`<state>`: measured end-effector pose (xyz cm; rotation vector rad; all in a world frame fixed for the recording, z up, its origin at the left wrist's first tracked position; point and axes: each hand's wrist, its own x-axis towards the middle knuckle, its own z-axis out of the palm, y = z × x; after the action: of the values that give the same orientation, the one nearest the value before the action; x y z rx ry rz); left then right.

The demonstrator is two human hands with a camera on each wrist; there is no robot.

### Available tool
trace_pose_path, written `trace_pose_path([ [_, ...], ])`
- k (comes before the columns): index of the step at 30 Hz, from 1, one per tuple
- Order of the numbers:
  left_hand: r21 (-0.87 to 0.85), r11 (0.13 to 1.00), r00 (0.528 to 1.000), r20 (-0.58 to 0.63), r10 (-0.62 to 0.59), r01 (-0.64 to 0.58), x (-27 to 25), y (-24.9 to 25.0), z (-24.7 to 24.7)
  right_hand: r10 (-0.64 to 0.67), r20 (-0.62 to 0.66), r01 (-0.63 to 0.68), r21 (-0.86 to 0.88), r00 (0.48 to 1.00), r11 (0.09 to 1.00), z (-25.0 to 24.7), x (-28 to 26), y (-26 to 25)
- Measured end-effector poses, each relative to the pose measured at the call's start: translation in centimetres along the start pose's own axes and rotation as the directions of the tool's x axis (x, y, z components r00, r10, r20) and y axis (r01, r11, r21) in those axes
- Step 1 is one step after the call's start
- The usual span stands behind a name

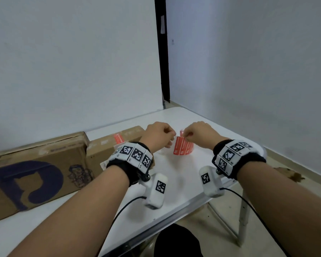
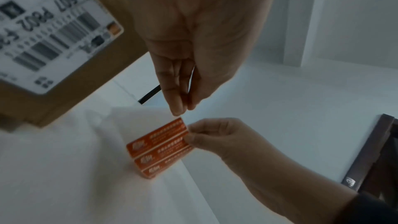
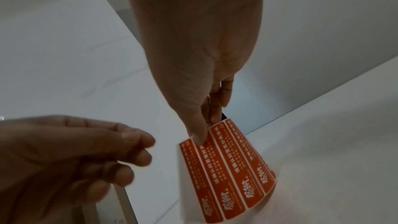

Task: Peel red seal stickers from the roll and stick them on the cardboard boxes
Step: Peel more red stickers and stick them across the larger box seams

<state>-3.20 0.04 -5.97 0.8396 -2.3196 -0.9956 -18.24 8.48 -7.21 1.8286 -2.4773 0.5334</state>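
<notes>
Holding: the right hand [image 1: 199, 135] pinches the top edge of the sticker roll [image 1: 183, 148] between thumb and fingers, above the white worktop [image 1: 176, 182].
Left hand: the left hand [image 1: 158, 135] is just beside the roll's free end, fingers curled, thumb and fingertips brought together; in the left wrist view the fingertips [image 2: 178, 106] sit right at the corner of the top sticker, and whether they actually grip it cannot be told.
Sticker roll: red-orange seal stickers with white print on pale backing, the strip curving down from the right hand, its lower end at the worktop.
Cardboard boxes: two lie on the left side of the worktop, side by side; the nearer box [image 1: 37, 175] bears a dark blue printed shape, the farther box [image 1: 107, 147] carries a red sticker [image 1: 119, 139] on its top face.
Label: a white shipping label [image 2: 49, 30] with barcodes shows on a box face in the left wrist view.
</notes>
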Motion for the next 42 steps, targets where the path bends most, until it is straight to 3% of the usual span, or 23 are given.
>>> trace_pose_path([
  [7, -0.112, 0.99, 0.992, -0.08, -0.097, 0.087, 0.5, -1.5, 2.7, 0.141, -0.064, -0.115, 0.312, 0.988, 0.943, 0.2, 0.3, 0.6],
  [15, -0.11, 0.992, 0.98, -0.182, -0.078, 0.058, 0.7, -1.4, 3.9, 0.185, -0.056, -0.138, 0.466, 0.981, 0.874, 0.5, 0.2, 0.5],
  [32, -0.076, 0.996, 0.972, -0.225, -0.065, 0.049, 1.5, -1.2, 4.3, 0.183, -0.064, -0.133, 0.465, 0.981, 0.875, 0.6, 0.4, -0.2],
  [42, -0.328, 0.939, 0.964, -0.199, -0.175, 0.102, 1.7, -1.7, 3.9, 0.256, -0.101, -0.184, 0.455, 0.961, 0.871, 1.1, 0.5, -0.2],
])
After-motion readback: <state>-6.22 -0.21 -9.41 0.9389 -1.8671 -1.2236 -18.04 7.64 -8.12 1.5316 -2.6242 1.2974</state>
